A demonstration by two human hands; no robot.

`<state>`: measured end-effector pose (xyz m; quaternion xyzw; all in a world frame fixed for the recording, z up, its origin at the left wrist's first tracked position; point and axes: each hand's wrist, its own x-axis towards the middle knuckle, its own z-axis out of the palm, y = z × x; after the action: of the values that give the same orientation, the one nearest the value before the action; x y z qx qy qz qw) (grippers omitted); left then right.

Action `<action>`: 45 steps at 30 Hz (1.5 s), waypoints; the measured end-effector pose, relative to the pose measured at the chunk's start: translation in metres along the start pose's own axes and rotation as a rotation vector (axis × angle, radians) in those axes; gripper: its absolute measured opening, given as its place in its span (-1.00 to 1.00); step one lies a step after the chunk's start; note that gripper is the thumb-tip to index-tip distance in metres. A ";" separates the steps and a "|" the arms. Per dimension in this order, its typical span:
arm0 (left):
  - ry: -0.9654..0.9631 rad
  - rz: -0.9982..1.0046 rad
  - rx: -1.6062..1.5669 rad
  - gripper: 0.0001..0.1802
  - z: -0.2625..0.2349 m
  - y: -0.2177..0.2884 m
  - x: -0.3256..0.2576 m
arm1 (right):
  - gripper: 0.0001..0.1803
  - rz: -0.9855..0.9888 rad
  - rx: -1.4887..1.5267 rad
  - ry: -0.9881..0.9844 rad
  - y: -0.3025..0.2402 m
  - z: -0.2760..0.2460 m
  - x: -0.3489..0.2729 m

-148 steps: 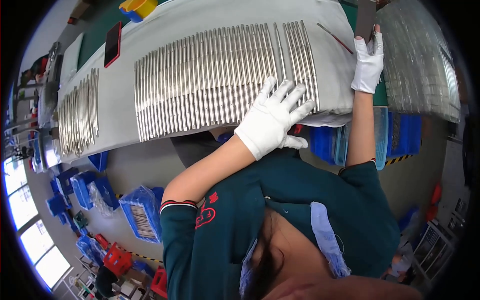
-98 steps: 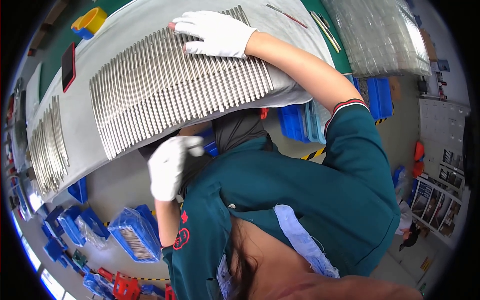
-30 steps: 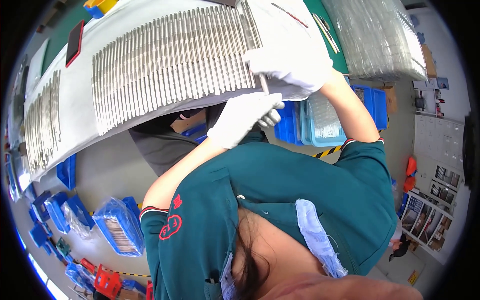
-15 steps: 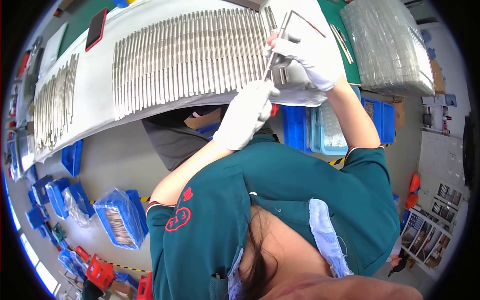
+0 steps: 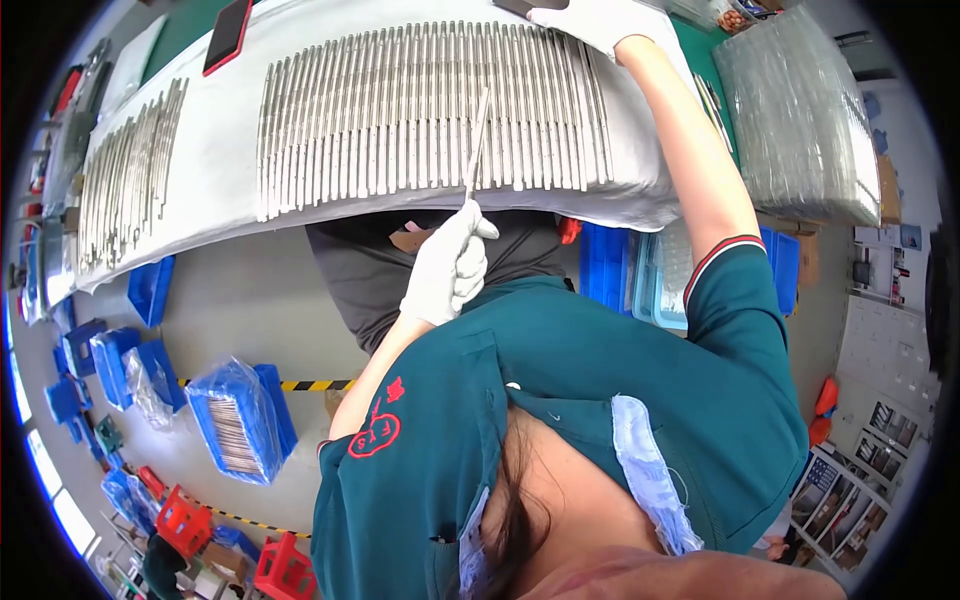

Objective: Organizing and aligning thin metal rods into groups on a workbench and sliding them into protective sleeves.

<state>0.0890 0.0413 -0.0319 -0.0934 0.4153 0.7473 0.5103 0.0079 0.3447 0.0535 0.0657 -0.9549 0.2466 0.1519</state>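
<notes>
Metal rod [image 5: 476, 145]: one slender, pale, straight piece, held by its near end in the left hand [image 5: 447, 268] and pointing away over the near edge of the bench [image 5: 230, 170], its far tip lying across the main row.

Left hand: white glove, fingers closed in a pinch on the near end of the rod; nothing else in its grip.

Right hand [image 5: 590, 14]: white glove, stretched to the far edge of the bench beside a dark flat object [image 5: 520, 6]. It is cut off at the frame's rim, so whether its grip is open or closed cannot be told.

Main row of rods [image 5: 430, 105]: many like pieces laid side by side on the white bench cover, running left to right, each lying near-to-far.

Second batch of rods [image 5: 130, 185]: smaller group, far left on the same cover, apart from the main row.

Phone [image 5: 228, 34]: dark with red edge, far left of the bench.

Wrapped bundle [image 5: 800, 120]: clear film, right of the bench, probably more rods.

Blue bins [image 5: 235, 420]: on the floor, left; one holds bagged metal pieces.

Handling: judged light, rigid and smooth, likely slippery in gloves and apt to roll. Best taken by an end, as now, or at mid-length for balance.
</notes>
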 end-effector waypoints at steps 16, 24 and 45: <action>-0.149 -0.073 -0.227 -0.58 -0.009 -0.004 0.007 | -0.41 0.129 -0.268 0.019 -0.044 -0.015 -0.035; -0.294 -0.141 -0.516 -0.61 -0.017 -0.009 0.016 | -0.37 0.157 -0.336 0.118 -0.030 0.005 -0.096; -0.118 -0.069 -0.214 -0.82 -0.018 -0.001 0.021 | -0.59 -0.269 -0.426 -0.066 -0.093 0.031 -0.079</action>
<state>0.0751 0.0435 -0.0557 -0.1176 0.2991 0.7734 0.5465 0.0933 0.2522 0.0443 0.1667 -0.9724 0.0152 0.1625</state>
